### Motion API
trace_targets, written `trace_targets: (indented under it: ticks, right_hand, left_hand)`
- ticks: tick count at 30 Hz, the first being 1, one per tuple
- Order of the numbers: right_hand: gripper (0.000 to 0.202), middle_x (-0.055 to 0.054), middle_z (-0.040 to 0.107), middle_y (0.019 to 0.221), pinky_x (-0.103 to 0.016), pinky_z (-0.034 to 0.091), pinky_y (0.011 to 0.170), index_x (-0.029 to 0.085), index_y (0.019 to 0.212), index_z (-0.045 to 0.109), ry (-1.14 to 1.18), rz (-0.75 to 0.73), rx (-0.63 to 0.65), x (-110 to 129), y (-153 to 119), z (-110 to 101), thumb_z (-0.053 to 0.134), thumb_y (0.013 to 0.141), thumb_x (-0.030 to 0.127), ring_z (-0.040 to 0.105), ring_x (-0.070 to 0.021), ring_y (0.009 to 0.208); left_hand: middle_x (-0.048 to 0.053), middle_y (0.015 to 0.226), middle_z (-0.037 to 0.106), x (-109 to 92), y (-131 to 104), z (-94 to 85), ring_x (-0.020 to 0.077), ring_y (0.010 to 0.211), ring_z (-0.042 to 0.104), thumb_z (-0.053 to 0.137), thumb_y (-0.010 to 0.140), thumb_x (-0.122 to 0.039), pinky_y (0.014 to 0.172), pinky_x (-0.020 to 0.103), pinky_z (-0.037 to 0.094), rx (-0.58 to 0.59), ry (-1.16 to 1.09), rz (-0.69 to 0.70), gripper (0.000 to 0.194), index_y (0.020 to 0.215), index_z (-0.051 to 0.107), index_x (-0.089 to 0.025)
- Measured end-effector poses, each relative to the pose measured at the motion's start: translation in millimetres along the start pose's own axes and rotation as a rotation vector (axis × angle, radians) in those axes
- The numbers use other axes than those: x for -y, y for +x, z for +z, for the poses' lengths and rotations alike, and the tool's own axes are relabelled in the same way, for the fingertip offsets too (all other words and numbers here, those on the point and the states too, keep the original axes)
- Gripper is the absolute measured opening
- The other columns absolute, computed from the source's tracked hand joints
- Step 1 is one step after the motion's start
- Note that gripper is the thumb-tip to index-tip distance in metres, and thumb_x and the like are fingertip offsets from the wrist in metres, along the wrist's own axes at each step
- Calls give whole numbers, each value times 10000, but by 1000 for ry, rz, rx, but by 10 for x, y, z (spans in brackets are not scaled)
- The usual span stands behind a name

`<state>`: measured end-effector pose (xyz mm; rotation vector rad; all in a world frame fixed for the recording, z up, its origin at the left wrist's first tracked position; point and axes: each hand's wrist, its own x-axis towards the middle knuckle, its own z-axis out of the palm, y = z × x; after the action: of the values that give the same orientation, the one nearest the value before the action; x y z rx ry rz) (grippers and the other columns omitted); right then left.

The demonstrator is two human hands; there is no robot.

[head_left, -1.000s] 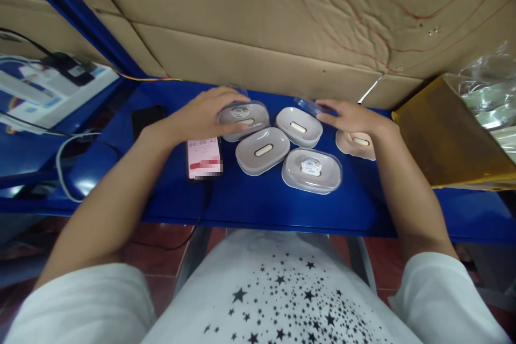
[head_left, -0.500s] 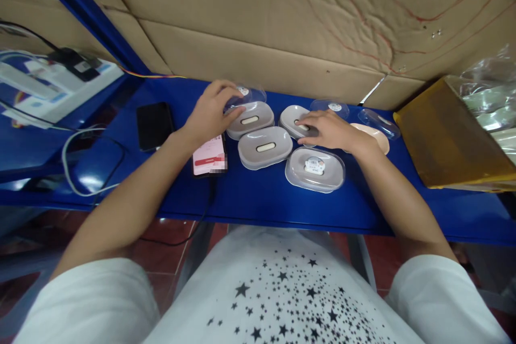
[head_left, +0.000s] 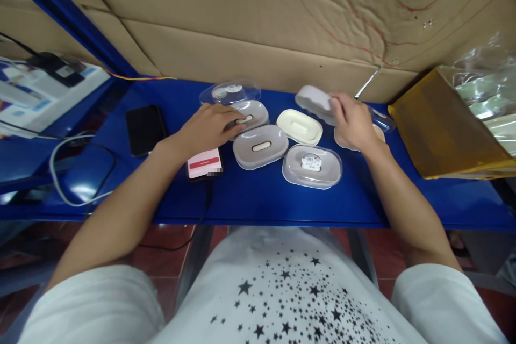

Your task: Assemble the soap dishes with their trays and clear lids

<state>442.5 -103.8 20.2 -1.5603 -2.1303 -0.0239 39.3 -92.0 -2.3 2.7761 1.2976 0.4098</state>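
Note:
My right hand [head_left: 350, 118] holds a grey oval tray [head_left: 316, 101], tilted, by its right end above the back of the table. Below it lies a cream oval dish [head_left: 299, 127]. My left hand [head_left: 220, 124] rests on a grey oval dish [head_left: 258, 109], fingers bent over its slotted middle; whether they grip it is unclear. In front lies another grey dish [head_left: 260, 147] with a cream slot. To its right a grey dish under a clear lid [head_left: 312, 165] bears a label. Behind my left hand are clear lids [head_left: 231, 91]. A peach dish [head_left: 342, 138] is partly hidden by my right hand.
A lit phone [head_left: 205, 163] and a black phone [head_left: 145, 130] lie left of the dishes on the blue table [head_left: 242, 199]. At the right stands a brown-taped box [head_left: 439, 123] beside plastic-wrapped items. Cables and a white power strip [head_left: 64, 91] are at the far left.
My right hand has lifted the grey tray up and to the right, uncovering the cream dish. My left hand has moved down from the clear lids onto the grey dish.

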Motion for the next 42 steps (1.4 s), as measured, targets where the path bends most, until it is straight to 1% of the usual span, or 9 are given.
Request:
trace_targets:
  ticks: [5, 10, 14, 17, 21, 26, 32, 38, 42]
  right_hand:
    - [448, -192, 800, 1353, -486, 530, 1025, 198, 1459, 657, -93, 328, -187, -203, 69, -115, 367, 1166, 374, 756, -363, 1215]
    - [410, -204, 822, 1269, -413, 541, 1000, 149, 1375, 703, -85, 286, -188, -462, -81, -495, 427, 1111, 300, 763, -290, 1138]
    - [374, -147, 842, 1153, -397, 565, 956, 205, 1175, 784, 50, 234, 152, -578, -389, -778, 538, 1055, 460, 768, -257, 1019]
    - [523, -116, 812, 1347, -443, 598, 1031, 264, 1318, 765, 224, 245, 474, -647, -541, -787, 746, 917, 599, 775, -311, 1179]
    - [594, -100, 740, 1529, -541, 584, 1161, 289, 1353, 778, 231, 155, 539, -699, -563, -643, 811, 816, 540, 740, -404, 1344]
    - [546, -95, 732, 1554, -556, 486, 1281, 255, 1450, 785, 76, 58, 603, -552, -579, -711, 619, 1018, 543, 659, -419, 1483]
    - [525, -101, 853, 1310, -544, 627, 1012, 279, 1328, 850, 21, 53, 512, -340, -632, -781, 514, 1076, 593, 820, -417, 1136]
    - [472, -77, 839, 970, -415, 558, 749, 274, 1135, 810, -15, -8, 332, -253, -598, -826, 481, 1108, 611, 752, -287, 788]
    - [478, -114, 850, 1058, -370, 492, 769, 220, 1242, 790, -67, 7, 126, -204, -595, -929, 466, 1144, 558, 775, -277, 879]
  left_hand:
    - [85, 1544, 736, 98, -37, -30, 371, 1442, 680, 418, 1122, -531, 1224, 612, 470, 100, -89, 16, 525, 1450, 745, -284]
    - [78, 1596, 698, 176, -32, 17, 348, 1492, 644, 506, 1086, -638, 1282, 565, 466, 96, -156, 79, 572, 1502, 729, -316]
    - [81, 1528, 745, 60, 8, 34, 351, 1427, 682, 447, 1117, -643, 1257, 570, 494, 17, -174, 57, 583, 1477, 742, -292]
    - [94, 1489, 763, -51, 18, -6, 346, 1394, 692, 453, 1112, -605, 1236, 534, 515, -15, -222, -13, 571, 1472, 726, -256]
    - [99, 1458, 764, -156, 7, -66, 334, 1377, 686, 445, 1097, -545, 1226, 505, 521, -13, -257, -90, 519, 1418, 722, -246]
    - [91, 1466, 751, -271, -4, -113, 319, 1392, 672, 419, 1098, -519, 1242, 481, 511, 10, -257, -143, 520, 1420, 707, -229]
    - [84, 1417, 779, -301, 4, -83, 318, 1347, 708, 413, 1105, -503, 1204, 485, 544, -25, -258, -131, 484, 1387, 710, -246]
    - [91, 1482, 750, -289, 9, -8, 319, 1413, 672, 387, 1161, -537, 1243, 516, 520, -149, -238, -55, 501, 1422, 700, -247]
    - [62, 1536, 709, -200, 7, -62, 277, 1466, 613, 311, 1205, -597, 1328, 557, 428, -250, -158, -75, 596, 1498, 646, -200]
